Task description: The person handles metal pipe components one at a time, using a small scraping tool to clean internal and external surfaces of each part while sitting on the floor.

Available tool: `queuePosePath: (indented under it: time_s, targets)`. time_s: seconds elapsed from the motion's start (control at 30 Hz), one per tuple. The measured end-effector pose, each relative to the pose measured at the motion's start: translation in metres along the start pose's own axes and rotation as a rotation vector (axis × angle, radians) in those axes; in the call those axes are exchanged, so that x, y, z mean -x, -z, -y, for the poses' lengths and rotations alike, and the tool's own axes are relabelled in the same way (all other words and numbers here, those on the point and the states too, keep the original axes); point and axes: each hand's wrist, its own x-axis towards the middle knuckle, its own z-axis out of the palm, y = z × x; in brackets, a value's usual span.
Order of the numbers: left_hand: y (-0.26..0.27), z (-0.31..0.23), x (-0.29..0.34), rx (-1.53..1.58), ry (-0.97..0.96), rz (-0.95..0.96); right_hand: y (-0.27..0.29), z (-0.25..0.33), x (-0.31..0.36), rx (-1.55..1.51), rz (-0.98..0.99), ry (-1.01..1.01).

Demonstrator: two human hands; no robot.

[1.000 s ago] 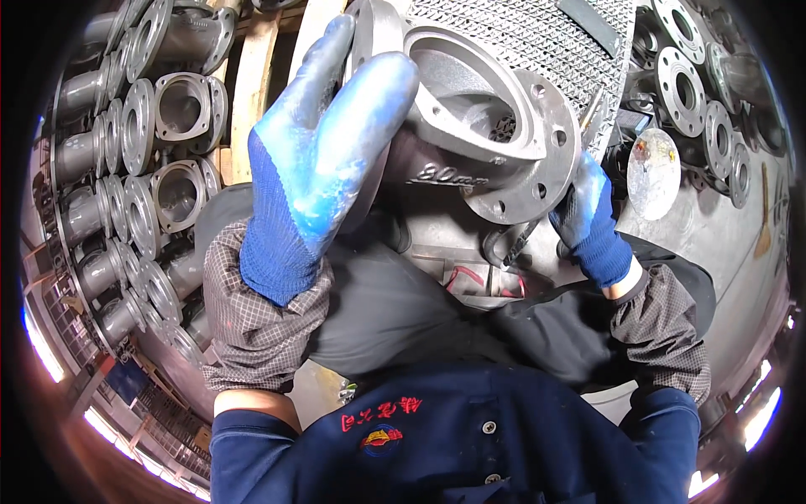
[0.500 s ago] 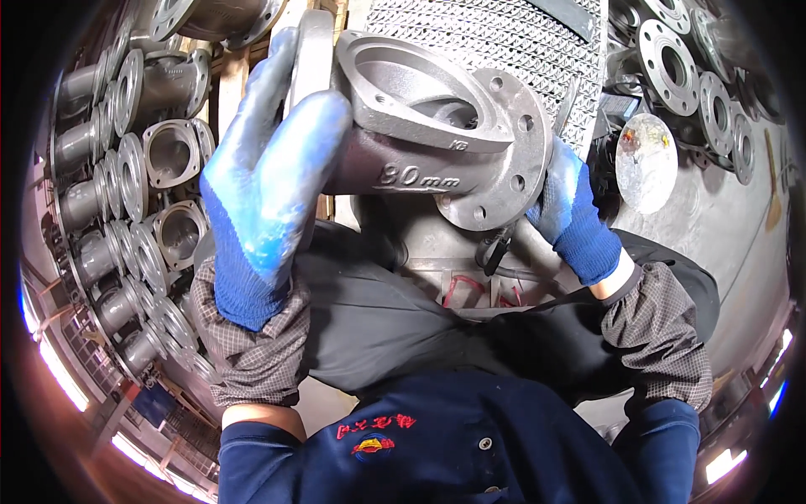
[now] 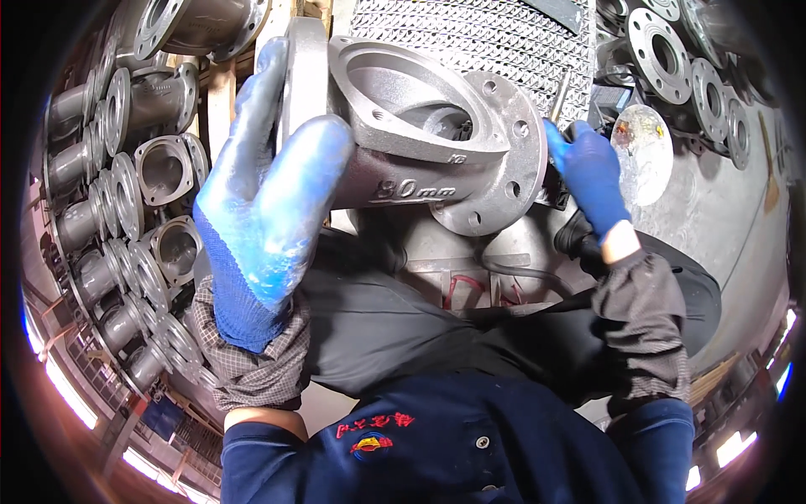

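A grey cast-metal valve body with round bolt-hole flanges and an open oval top is held up close in front of me. My left hand, in a blue coated glove, grips its left flange from outside. My right hand, also blue-gloved, holds the rim of the right flange, fingers partly hidden behind it. A thin metal rod sticks up by the right hand; whether that hand holds it I cannot tell. Below the casting lie my dark trousers and blue jacket.
Several grey flanged valve bodies are stacked in rows on the left. More round flanges lie at the upper right beside a shiny round disc. A perforated metal grating lies behind the casting. A wooden plank stands at upper left.
Both hands have raised the valve body closer to the camera and turned it, so its oval opening and side face show more. The right hand moved up along the right flange.
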Motion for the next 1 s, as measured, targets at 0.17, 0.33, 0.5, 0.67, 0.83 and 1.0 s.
queuePosePath:
  time_s: [0.17, 0.33, 0.5, 0.67, 0.83, 1.0]
  targets:
    - [0.000, 0.005, -0.004, -0.277, -0.356, 0.025, -0.027, 0.013, -0.006, -0.011, -0.139, -0.011]
    - [0.014, 0.014, -0.006, -0.789, -0.697, 0.040, -0.024, 0.012, -0.012, -0.078, -0.237, -0.034]
    - [0.009, 0.039, -0.014, -0.518, -0.869, 0.009, -0.019, -0.025, 0.025, -0.849, -0.230, 0.002]
    - [0.001, 0.048, -0.016, -0.487, -0.855, -0.095, 0.074, 0.037, 0.130, -1.514, -0.160, 0.284]
    - [0.003, 0.043, -0.010, -0.188, -0.558, -0.014, 0.073, 0.116, 0.149, -1.316, 0.166, 0.657]
    - [-0.005, 0.049, -0.010, 0.022, -0.473, 0.031, 0.062, 0.092, 0.137, -1.012, 0.044, 1.093]
